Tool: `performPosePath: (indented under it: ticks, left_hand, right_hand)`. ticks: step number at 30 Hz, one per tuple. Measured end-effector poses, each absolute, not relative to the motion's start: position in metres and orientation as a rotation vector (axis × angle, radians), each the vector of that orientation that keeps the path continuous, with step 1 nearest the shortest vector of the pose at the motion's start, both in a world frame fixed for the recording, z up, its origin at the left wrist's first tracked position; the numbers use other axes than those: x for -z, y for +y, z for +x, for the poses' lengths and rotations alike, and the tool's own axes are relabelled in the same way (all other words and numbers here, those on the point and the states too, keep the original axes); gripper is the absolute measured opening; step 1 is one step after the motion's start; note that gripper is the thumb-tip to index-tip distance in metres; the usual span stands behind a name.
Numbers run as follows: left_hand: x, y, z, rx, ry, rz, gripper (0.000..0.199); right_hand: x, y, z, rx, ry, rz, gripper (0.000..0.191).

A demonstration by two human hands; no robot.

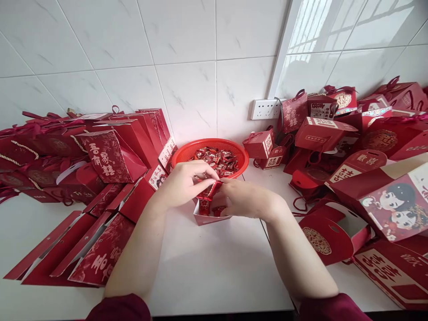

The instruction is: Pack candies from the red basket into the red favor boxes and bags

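Red packet [208, 191] between the hands [246, 198]

left hand [183, 180]: 1 red packet [207, 191] | right hand [245, 198]: over box [207, 220] | basket [245, 156] behind

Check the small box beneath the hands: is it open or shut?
Open. The visible part of the box has no cover over its top, and red packets show inside its walls.

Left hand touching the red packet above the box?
Touching. The head view shows the left hand's thumb lying across the upper part of the packet, no gap between them, above the box.
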State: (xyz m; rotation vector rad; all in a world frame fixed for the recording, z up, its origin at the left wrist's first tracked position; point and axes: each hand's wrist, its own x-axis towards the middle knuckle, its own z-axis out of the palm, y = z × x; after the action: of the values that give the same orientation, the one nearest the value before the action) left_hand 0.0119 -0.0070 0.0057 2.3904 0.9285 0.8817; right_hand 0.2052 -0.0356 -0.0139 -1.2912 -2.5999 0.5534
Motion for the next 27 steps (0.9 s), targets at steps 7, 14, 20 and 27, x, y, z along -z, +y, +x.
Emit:
performPosePath:
  ticks: [7,14,20,27]
  left_hand:
    - [-0.009,-0.011,0.01,-0.755,1.064,2.531,0.012]
    - [0.001,-0.002,0.013,-0.657,1.202,2.695,0.01]
    - [0.01,0.009,0.015,-0.613,1.083,2.603,0.04]
    - [0.032,0.04,0.005,-0.356,1.093,2.46,0.065]
  right_hand:
    - [0.013,-0.034,0.208,-0.572,-2.568,-1.304,0.016]
    - [0.018,-0.027,0.21,-0.538,-2.5,-1.421,0.016]
    - [0.026,-0.007,0.217,-0.587,-2.436,-1.318,0.016]
    - [0.03,0.009,0.221,-0.494,-2.301,-1.324,0.017]
